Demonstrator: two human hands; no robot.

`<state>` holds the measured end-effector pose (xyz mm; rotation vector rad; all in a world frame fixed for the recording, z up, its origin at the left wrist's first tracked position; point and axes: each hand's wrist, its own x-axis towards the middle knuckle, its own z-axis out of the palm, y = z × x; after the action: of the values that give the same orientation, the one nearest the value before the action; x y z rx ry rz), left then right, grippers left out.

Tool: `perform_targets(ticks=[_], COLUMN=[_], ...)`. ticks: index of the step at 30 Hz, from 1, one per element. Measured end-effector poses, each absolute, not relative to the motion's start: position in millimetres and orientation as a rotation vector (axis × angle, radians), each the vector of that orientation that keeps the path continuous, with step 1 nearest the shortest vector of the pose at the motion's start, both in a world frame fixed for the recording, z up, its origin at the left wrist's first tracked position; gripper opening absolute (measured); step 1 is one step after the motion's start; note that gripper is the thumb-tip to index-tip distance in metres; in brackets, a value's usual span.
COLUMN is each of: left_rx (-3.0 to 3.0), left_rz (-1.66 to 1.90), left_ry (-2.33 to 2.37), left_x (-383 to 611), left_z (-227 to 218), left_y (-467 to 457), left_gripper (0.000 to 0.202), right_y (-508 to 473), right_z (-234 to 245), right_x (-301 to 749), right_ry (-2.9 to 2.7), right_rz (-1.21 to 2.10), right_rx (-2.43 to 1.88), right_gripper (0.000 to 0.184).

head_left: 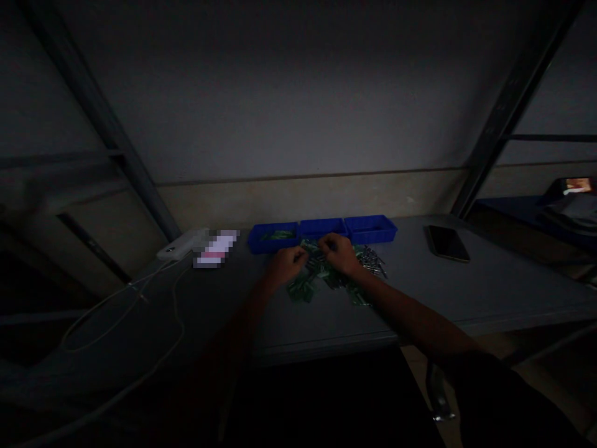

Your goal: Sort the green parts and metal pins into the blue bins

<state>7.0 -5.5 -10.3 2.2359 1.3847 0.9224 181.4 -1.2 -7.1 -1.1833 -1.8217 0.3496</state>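
Note:
On the grey table, a pile of green plastic pieces [302, 290] that look like small packets lies under and around both hands. My left hand [286, 264] is at the pile's left edge, thumb and fingers pinched together. Just to its right, my right hand [339, 252] reaches over the pile with its fingers curled in. Dimness hides what either hand pinches. Thin metal pieces [373, 261], perhaps screws or pins, spread out right of my right hand. Behind are three blue bins: the left bin [254, 241] holds green pieces, the middle bin [321, 223] is partly covered, and the right bin [373, 236] shows its bare inside.
A phone with a lit screen [217, 249] lies at the left beside a white power strip [180, 246] with trailing cables [175, 298]. At the right is a dark phone [446, 242]. Metal posts [494, 124] rise at both sides, with a wall behind.

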Motion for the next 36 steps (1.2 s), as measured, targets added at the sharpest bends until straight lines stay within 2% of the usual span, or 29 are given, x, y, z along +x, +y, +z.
perform_targets(ticks=[6, 11, 29, 36], left_rx=[1.822, 1.734, 2.216, 2.023], left_rz=[1.128, 1.113, 1.170, 1.225], left_ry=[1.318, 1.247, 1.399, 1.327], left_x=[10.7, 6.5, 12.6, 13.8], left_z=[-7.2, -0.6, 0.2, 1.8], left_y=[-3.4, -3.0, -11.2, -11.5], left_gripper=[0.035, 0.031, 0.020, 0.021], right_y=[-0.6, 1.2, -2.6, -6.7], right_z=[-9.8, -11.0, -3.1, -1.2], right_x=[176.4, 174.3, 179.9, 178.5], right_ry=[-1.569, -1.482, -1.551, -1.484], right_rz=[0.690, 0.830, 0.742, 0.823], right_rx=[-1.021, -0.955, -1.150, -1.072], right_gripper=[0.023, 0.027, 0.021, 0.013])
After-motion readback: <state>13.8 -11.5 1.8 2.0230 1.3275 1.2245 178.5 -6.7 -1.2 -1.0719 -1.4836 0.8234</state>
